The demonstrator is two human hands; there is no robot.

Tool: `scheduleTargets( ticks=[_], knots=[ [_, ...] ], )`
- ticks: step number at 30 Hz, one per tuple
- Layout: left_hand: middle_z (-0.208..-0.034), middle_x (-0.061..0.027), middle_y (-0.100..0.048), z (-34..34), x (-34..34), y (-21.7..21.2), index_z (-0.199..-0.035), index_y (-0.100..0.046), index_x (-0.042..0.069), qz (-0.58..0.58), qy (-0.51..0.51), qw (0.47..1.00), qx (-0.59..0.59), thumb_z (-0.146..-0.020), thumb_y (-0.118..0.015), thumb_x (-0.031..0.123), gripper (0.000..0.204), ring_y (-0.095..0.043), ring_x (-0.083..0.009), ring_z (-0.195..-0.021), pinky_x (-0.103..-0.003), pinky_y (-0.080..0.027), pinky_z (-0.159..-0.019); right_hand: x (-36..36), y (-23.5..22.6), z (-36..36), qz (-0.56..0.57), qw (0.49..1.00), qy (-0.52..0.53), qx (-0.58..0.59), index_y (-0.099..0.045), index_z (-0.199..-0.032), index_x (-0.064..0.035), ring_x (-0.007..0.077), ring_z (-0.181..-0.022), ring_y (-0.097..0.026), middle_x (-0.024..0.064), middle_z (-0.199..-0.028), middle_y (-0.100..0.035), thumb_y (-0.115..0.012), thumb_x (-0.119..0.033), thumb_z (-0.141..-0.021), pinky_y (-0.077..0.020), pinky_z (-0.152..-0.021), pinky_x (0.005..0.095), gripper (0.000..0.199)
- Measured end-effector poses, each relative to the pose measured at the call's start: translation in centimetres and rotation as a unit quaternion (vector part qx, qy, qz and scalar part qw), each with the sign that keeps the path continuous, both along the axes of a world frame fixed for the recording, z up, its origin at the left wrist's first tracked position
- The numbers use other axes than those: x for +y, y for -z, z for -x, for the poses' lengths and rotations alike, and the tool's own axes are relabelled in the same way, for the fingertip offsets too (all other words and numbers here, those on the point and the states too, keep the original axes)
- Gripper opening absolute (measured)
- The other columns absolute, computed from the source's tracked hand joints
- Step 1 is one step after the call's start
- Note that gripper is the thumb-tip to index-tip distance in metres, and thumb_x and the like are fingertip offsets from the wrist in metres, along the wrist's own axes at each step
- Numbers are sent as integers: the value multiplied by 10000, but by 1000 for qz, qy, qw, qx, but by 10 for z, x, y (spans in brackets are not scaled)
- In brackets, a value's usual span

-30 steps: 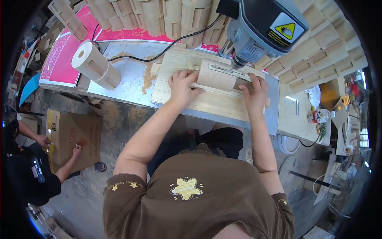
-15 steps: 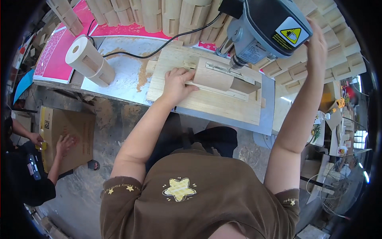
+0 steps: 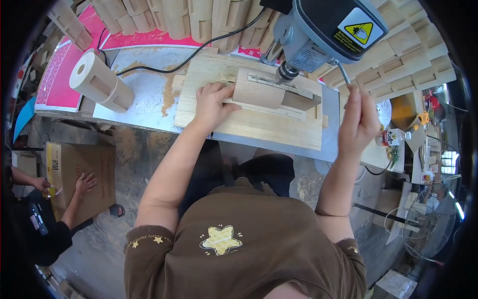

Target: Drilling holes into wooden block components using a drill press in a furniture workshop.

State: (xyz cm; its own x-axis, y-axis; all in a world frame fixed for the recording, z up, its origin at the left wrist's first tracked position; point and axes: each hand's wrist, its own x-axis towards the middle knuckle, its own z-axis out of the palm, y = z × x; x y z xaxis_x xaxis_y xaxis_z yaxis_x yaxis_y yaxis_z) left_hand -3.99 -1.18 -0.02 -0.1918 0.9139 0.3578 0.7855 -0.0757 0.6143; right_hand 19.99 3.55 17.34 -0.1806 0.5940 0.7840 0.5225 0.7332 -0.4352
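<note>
My right hand (image 3: 357, 122) is closed on the end of a metal feed lever (image 3: 343, 73), to the right of a bench drill press (image 3: 311, 47). The drill chuck (image 3: 286, 73) sits low over the slotted metal strip on top of a rounded wooden block (image 3: 258, 93); the bit's tip is hidden. At the block's left end my left hand (image 3: 211, 105) grips it, thumb on the near side and fingers on the far side. The block lies in a jig on a flat wooden board (image 3: 264, 127).
A wooden cylinder (image 3: 102, 82) with cut-outs stands at left, near sawdust. A black cable (image 3: 191, 57) crosses behind the board. Stacked wooden pieces (image 3: 393, 62) line the back and right. At lower left, another person's hands rest on a cardboard box (image 3: 82, 179); a fan (image 3: 423, 231) stands at right.
My right hand has come down from the side of the drill head and now grips the lever. The chuck has dropped closer to the block. My left hand keeps its hold.
</note>
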Motion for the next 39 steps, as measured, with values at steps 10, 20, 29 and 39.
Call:
scheduleTargets(
  ticks=[10, 20, 29, 39],
  knots=[
    [-889, -23, -586, -2, 1, -3, -1064, -662, 165, -7, 7, 1000, -7, -577, -798, 249, 513, -520, -250, -942, -410, -333, -858, 31, 106, 4, -87, 992, -51, 72, -627, -903, 13, 164, -577, -510, 91, -726, -575, -569, 10, -833, -395, -512, 274, 91],
    [-913, -22, -589, -5, -4, -1, -1043, -667, 167, 3, -24, 1000, 14, -561, -805, 269, 512, -514, -244, -956, -435, -299, -866, 41, -17, -2, -93, 995, -18, 15, -584, -783, -4, 128, -502, -433, 57, -571, -468, -582, -75, -849, -356, -481, 248, 97],
    [-921, -36, -587, -38, 10, -2, -1050, -658, 166, -13, 1, 1000, 19, -584, -795, 296, 502, -507, -252, -970, -450, -284, -881, 105, -78, 36, -88, 993, 49, -57, -617, -822, 58, 207, -699, -596, 203, -700, -608, -493, -208, -870, -454, -649, 314, 298],
    [-925, -45, -585, -37, 10, -2, -1070, -661, 158, -7, 3, 1000, 26, -595, -794, 300, 513, -510, -256, -959, -457, -278, -890, 6, -23, -8, 77, 997, -20, -25, -628, -804, 12, 84, -509, -439, 44, -550, -481, -582, -84, -859, -350, -476, 241, 120]
  ],
)
